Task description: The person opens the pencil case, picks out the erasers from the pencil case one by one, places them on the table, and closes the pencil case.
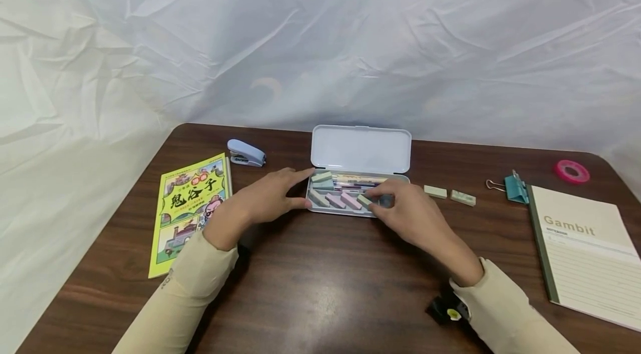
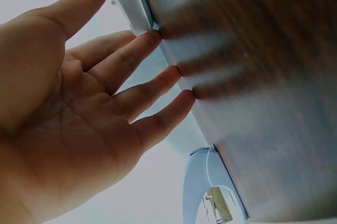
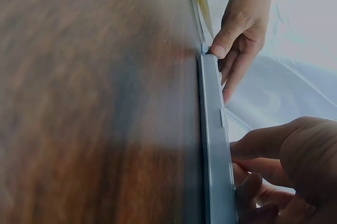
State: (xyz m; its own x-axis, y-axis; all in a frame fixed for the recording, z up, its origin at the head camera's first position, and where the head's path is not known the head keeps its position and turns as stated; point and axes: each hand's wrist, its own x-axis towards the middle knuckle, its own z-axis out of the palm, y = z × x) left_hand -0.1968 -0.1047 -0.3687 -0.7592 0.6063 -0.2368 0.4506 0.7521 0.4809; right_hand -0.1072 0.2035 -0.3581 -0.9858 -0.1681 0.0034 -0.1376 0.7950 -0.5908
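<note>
A pencil box (image 1: 340, 213) is set at the middle of the surface (image 1: 320, 287), with its lid (image 1: 360, 149) laid back at twelve o'clock, so that the inside is left within reach from six o'clock. Its nine o'clock end is met by the left hand (image 1: 267, 195), whose thumb and fingers are spread apart and held nearly straight; the box is probably being steadied there rather than gripped. At the three o'clock end, the right hand (image 1: 413, 212) is reached over the rim, and a green eraser (image 1: 364, 201) appears to be pinched between thumb and fingertips, though its far end is covered by the fingers.

That eraser is slanted beside two pink erasers (image 1: 343, 201) and another green one (image 1: 319, 198), an arrangement by which the box's near strip is shared in a row. Behind them, pens (image 1: 355, 182) are laid lengthwise, as is suited to their length. Outside the box, two loose erasers (image 1: 435, 192) are placed at three o'clock, near the right hand and so easily picked up. A stapler (image 1: 245, 152) towards ten o'clock and a comic book (image 1: 187, 209) at nine are kept apart from the working area.
</note>
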